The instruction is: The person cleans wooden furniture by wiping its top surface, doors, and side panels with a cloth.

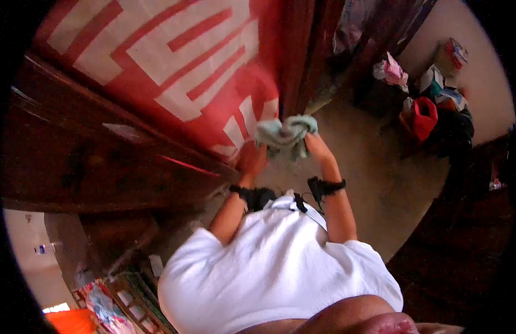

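White shirt (274,273); left hand (253,160), right hand (318,146): fingers clamped on cloth (288,133); wooden edge (169,147) left; floor (380,183) right.

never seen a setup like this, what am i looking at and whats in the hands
There is no robot here. The one picture comes from a camera worn on a person's head, looking forward and down, so the white short-sleeved shirt below is the wearer's own. Black bands sit around both wrists.

The right hand holds a pale green, bunched-up cloth in the air. The left hand is at its other side, too blurred to show its grip.

Beyond, a red cover with cream shapes lies beside dark wood. At the far right, a bright red bag-like item and a pink bundle sit in a pile.
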Action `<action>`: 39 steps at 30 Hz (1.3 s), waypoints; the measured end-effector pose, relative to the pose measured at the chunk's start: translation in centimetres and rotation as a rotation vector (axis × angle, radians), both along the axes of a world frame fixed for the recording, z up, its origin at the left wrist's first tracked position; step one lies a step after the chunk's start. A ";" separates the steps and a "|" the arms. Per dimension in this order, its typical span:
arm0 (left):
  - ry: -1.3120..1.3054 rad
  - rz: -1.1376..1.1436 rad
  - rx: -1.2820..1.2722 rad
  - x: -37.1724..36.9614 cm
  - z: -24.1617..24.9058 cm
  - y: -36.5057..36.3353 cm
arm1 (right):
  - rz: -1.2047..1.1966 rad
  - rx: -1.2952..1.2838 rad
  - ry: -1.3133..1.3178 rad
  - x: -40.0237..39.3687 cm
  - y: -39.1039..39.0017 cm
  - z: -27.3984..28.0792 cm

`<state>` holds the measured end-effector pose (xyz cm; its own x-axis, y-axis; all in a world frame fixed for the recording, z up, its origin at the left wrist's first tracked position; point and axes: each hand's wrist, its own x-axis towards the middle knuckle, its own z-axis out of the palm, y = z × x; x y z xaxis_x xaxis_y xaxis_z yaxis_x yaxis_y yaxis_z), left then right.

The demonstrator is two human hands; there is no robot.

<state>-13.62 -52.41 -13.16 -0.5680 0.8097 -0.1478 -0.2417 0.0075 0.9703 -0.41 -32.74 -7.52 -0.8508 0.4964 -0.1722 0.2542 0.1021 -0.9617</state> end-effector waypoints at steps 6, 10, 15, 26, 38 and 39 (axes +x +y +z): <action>0.147 0.220 -0.013 -3.2 4.5 9.1 | -0.235 -0.710 0.538 -2.4 1.5 5.8; 0.541 0.256 0.191 -7.2 9.9 13.0 | -0.394 -0.570 0.563 -4.4 4.1 12.0; 0.800 0.261 0.227 -6.6 21.6 15.5 | -0.425 -0.253 0.613 -7.0 7.6 16.3; 1.040 -0.166 -0.186 -8.8 11.0 18.3 | -0.361 1.126 0.555 -17.5 11.2 10.0; 0.632 -0.094 -0.409 -7.6 15.7 15.5 | -0.321 0.986 0.453 -17.5 12.6 10.9; 0.671 0.065 -0.128 -7.7 16.1 16.0 | -0.335 1.003 0.470 -18.0 13.1 12.4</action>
